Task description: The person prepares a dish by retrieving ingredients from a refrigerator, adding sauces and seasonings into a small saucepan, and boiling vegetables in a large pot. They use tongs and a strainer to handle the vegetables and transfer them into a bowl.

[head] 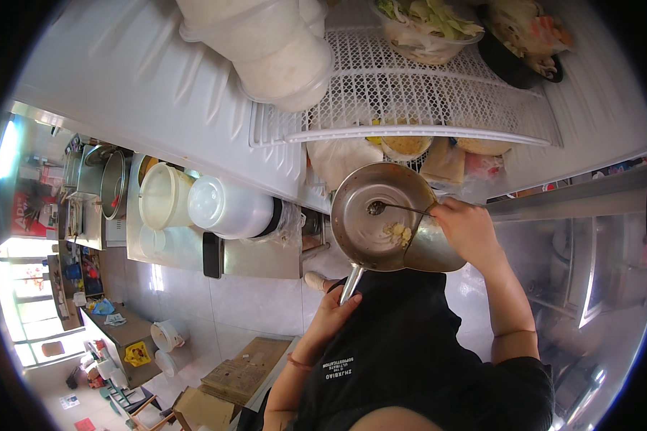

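Note:
My left hand (341, 308) is closed round the handle of a metal pan (361, 237), which is held in front of my body. A small pale yellow clump of food (398, 234) lies inside the pan. My right hand (460, 229) holds a thin-handled metal spoon (376, 208) with its bowl over the pan. Under the right hand, a curved metal piece (436, 245) overlaps the pan's right side; whether the hand also grips it cannot be told.
An opened refrigerator with a wire shelf (420, 132) holds stacked clear tubs (286, 64), a bowl of cut vegetables (431, 40) and bagged food. On the left, a metal counter (264, 258) bears white buckets (221, 207) and a phone (212, 255). Cardboard boxes (242, 372) stand lower left.

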A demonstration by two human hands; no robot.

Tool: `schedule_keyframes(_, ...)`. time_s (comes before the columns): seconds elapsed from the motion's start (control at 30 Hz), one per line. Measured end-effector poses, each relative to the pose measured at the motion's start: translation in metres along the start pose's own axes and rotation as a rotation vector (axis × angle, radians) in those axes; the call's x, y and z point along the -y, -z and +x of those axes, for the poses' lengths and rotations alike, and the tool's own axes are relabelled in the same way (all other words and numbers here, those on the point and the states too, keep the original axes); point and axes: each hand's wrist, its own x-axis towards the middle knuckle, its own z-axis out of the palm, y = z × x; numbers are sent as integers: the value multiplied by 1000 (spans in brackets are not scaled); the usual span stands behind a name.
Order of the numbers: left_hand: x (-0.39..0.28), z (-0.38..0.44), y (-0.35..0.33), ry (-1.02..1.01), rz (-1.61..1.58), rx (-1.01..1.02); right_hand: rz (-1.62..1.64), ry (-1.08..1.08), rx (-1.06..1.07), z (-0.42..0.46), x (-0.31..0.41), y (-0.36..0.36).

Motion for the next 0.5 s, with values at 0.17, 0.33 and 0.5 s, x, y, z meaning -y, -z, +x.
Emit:
schedule_keyframes(0.17,-13,-8,1,-19,50,-31,-142,150,-47,-4,-2,-10)
schedule_keyframes(0.33,-12,-6,8,16,34,-27,42,27,0,-20,-8,4)
schedule_keyframes(0.5,-28,-10,6,14,134,-45,70,-155,-296,2,-19,17)
